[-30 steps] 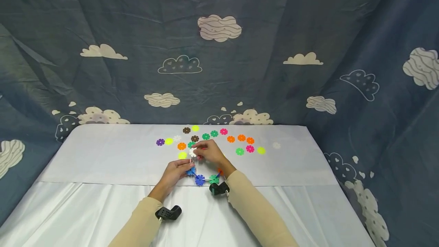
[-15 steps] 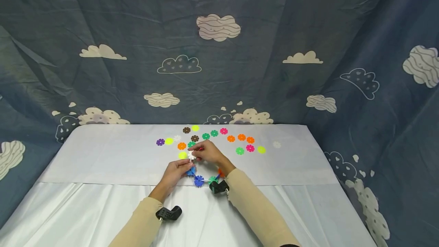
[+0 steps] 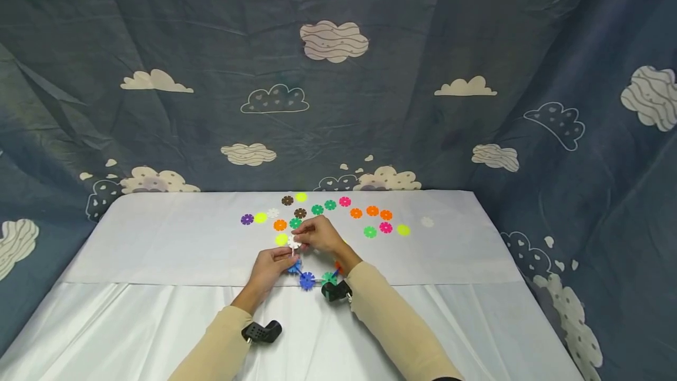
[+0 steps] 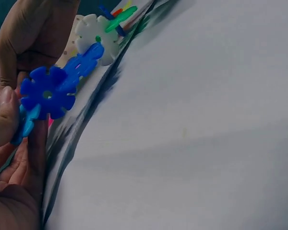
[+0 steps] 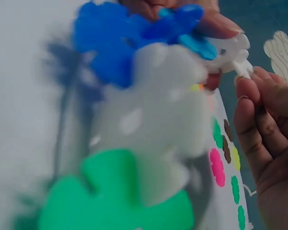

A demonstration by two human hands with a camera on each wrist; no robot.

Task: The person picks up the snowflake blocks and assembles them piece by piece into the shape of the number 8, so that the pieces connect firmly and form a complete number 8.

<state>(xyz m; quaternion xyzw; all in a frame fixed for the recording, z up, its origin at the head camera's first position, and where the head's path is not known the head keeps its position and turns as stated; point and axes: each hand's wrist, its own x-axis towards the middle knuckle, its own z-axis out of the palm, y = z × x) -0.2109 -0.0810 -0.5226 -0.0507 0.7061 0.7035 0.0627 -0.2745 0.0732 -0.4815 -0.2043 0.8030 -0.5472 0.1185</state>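
Note:
My left hand (image 3: 270, 266) pinches one end of a chain of slotted plastic flower discs, near a light blue disc (image 5: 197, 45) and a white disc (image 5: 230, 45). Opposite it, my right hand (image 3: 322, 235) holds another white disc (image 3: 293, 242) between thumb and fingers, its edge meeting the white disc at the chain's end. From there the chain curves toward me through a dark blue disc (image 4: 33, 91), a white disc (image 4: 90, 32) and a green disc (image 3: 329, 278), then an orange disc (image 3: 339, 266) beside my right wrist.
Loose flower discs lie flat behind my hands on the white-covered table (image 3: 158, 240), among them a purple disc (image 3: 247, 219), an orange disc (image 3: 280, 225) and a pink disc (image 3: 385, 227). A dark cloud-print curtain (image 3: 211, 122) hangs behind the table.
My right hand has brought its white disc slightly down and left, closer to my left hand. The chain's near part has dipped a little toward me.

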